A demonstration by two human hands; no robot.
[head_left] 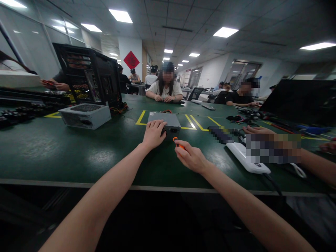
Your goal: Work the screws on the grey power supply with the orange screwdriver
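Note:
A grey computer power supply [170, 120] lies on the green table in front of me, its power socket facing my side. My left hand [154, 133] grips its near left corner, fingers stretched over the top and the thumb seemingly down at the front face. Just right of and nearer than the power supply, my right hand [191, 155] is closed around a small orange tool [181, 146]. Its orange end shows past my fingertips, close to the front face; the rest is hidden in my hand, so its kind is unclear.
Another power supply [85, 115] sits on the left, before an open black computer case [89, 75]. Yellow tape [141, 118] marks the tabletop. At right are a white device [246, 157], cables and another person's hand [259, 130]. A person sits opposite.

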